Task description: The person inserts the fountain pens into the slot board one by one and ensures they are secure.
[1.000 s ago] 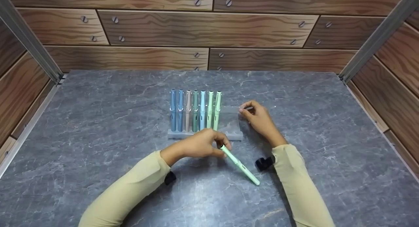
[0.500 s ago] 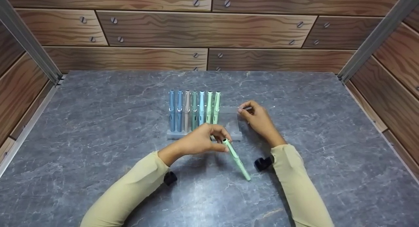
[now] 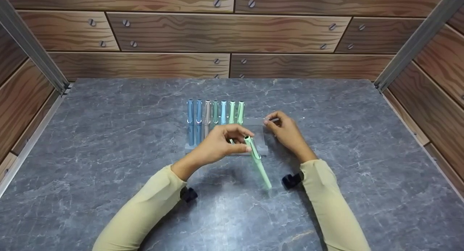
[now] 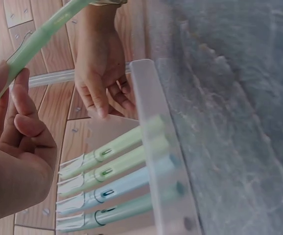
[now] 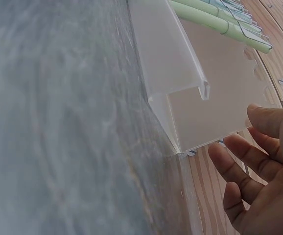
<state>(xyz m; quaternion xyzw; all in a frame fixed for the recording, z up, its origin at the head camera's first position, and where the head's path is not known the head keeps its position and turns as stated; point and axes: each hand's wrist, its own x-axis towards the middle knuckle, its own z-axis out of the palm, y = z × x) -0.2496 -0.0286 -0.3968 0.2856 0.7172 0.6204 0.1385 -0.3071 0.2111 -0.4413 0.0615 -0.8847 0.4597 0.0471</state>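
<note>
My left hand (image 3: pixel 221 144) pinches a light green pen (image 3: pixel 260 167) near its capped end, between thumb and fingertips. The pen hangs tilted in front of a clear pen stand (image 3: pixel 258 133), its lower end toward the front right. Several pens (image 3: pixel 190 122) stand side by side in the stand: blue ones at the left, then greyish brown, dark green, light blue, and two light green. My left hand hides the lower parts of some. At the stand's right edge, my right hand (image 3: pixel 286 131) grips the clear back plate (image 5: pixel 215 83) between thumb and forefinger; its other fingers are loosely bent.
The stand rests on a grey marbled table (image 3: pixel 119 135). Wood-patterned walls (image 3: pixel 232 32) rise at the back and both sides, with metal posts (image 3: pixel 402 44) in the corners. Black wrist cameras (image 3: pixel 291 181) sit below the sleeves.
My left hand has moved up and away from me toward the stand, carrying the pen, which has swung steeper with its lower end going left. My right hand keeps its grip on the stand.
</note>
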